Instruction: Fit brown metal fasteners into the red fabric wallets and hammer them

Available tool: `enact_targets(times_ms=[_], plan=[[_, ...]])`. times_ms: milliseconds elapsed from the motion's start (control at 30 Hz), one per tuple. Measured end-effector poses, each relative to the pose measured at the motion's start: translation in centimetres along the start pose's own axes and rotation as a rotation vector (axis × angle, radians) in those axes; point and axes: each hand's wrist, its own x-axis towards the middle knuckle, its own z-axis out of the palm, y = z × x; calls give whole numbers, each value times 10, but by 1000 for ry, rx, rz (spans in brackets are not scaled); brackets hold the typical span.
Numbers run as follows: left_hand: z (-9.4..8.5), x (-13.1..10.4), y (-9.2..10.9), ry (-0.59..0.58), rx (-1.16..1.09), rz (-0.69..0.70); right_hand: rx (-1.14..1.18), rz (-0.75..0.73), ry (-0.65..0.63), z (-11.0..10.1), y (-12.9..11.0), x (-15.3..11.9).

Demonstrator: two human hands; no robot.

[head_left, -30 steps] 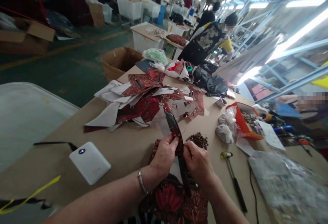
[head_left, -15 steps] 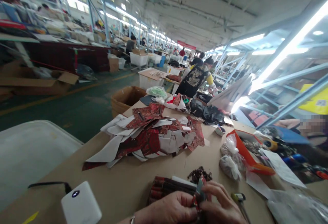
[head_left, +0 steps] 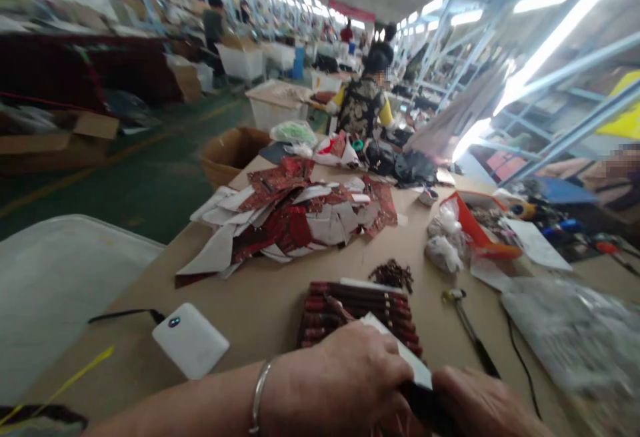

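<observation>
My left hand (head_left: 345, 370), with a silver bangle at the wrist, is closed round a dark red patterned piece (head_left: 340, 309) whose end sticks out past the knuckles. My right hand (head_left: 483, 400) is at the lower right, its fingers wrapped round the black handle of a tool with a flat pale blade (head_left: 400, 350). The blade lies against my left fingers. Beneath and beyond the hands is a row of dark red rolled strips (head_left: 357, 298). A small heap of dark brown bits (head_left: 393, 274) lies just behind the row.
Red patterned and pale cut pieces (head_left: 295, 217) are piled mid-table. A white power bank (head_left: 191, 340) is at the left. A hammer (head_left: 470, 330), plastic bags (head_left: 565, 323) and an orange box (head_left: 470, 230) are at the right. A person (head_left: 361, 100) stands beyond the table.
Both hands were pinched together at a small piece. Now my right hand has come away and grips the bladed tool, and my left hand has turned over. The view has tilted down.
</observation>
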Motion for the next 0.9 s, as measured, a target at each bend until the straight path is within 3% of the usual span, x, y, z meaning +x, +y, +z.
enact_targets(times_ms=[100,200,333,467,567,700,900], plan=[[18,-5,13,-73,3,-42,80,158,-83,-11,-34,-16],[39,-9,6,-175,-189,-147,201,281,-182,-10,-40,-25],[71,-3,-23,-233,-226,-296,315,482,-197,16,-7,-35],[98,13,-56,-278,-8,-442,340,665,-200,67,44,-40],[115,25,-72,-311,92,-492,237,721,-170,108,70,-38],[129,32,-83,-310,152,-533,180,732,-137,144,85,-34],[136,35,-86,-305,202,-533,162,753,-111,157,92,-28]])
